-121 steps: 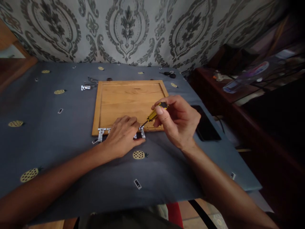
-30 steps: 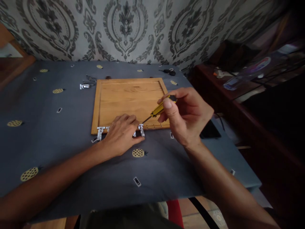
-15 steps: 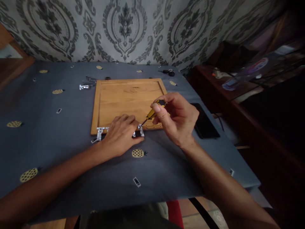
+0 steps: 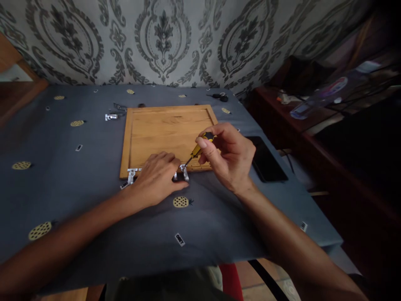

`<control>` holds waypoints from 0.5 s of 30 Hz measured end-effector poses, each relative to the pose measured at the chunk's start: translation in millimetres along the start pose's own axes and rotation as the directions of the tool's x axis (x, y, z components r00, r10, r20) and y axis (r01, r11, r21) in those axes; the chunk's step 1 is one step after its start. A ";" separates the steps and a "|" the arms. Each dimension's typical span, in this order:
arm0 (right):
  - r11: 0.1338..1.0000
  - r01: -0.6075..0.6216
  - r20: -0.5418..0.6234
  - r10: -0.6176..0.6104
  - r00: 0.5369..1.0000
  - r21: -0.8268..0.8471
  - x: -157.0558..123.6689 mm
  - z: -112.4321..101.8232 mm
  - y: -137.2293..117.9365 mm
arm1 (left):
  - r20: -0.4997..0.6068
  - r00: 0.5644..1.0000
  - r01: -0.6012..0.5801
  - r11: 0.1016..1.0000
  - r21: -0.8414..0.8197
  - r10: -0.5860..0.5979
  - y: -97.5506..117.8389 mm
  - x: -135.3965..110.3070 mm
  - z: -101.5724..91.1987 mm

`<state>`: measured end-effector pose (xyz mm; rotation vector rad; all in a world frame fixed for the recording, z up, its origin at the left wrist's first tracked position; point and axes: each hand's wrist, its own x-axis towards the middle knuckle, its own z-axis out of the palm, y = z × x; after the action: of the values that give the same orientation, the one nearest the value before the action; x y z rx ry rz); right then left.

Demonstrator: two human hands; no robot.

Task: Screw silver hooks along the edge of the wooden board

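A wooden cabinet door [image 4: 169, 129] with a raised frame lies flat on the cloth-covered table. Metal hinges sit along its near edge, one at the left corner [image 4: 131, 174] and one, a right-hand hinge [image 4: 185, 172], between my two hands. My left hand [image 4: 159, 177] lies over the near edge, its index finger and thumb on either side of that right-hand hinge; its other fingertips rest on the wood. My right hand [image 4: 230, 156] grips a yellow-and-black screwdriver [image 4: 198, 149] with thumb and fingers. The screwdriver slants down, its tip at the hinge.
Loose hinges [image 4: 112, 117] lie beyond the door's far left corner. A black phone [image 4: 267, 161] is right of my right hand. Black-handled scissors or a similar tool [image 4: 221, 97] lie at the back. A plastic bottle [image 4: 332, 92] stands on the side furniture at right.
My right hand and the screwdriver have shifted very slightly left, tip still at the hinge. My left hand stays in place; the whole view has tilted a little.
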<state>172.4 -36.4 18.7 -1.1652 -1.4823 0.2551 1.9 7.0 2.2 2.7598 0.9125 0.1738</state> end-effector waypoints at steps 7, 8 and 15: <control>0.999 -0.007 -0.007 0.007 1.000 0.032 -0.6 0.0 1.1 | -0.123 0.990 0.066 0.996 -0.056 -0.072 -5.7 -6.5 -39.8; 0.999 -0.008 -0.016 0.009 1.000 0.042 -0.8 -0.4 0.6 | -0.138 0.989 0.045 0.993 -0.109 -0.060 -2.5 -11.6 -49.5; 0.995 0.028 -0.198 -0.009 0.980 0.097 2.4 -4.9 -4.3 | -0.005 0.932 -0.300 0.765 -0.570 0.362 57.4 -68.8 -84.0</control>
<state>174.8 -38.8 24.8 -1.0650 -1.2913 0.1919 -35.6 -63.9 95.1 2.3058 0.2599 0.2990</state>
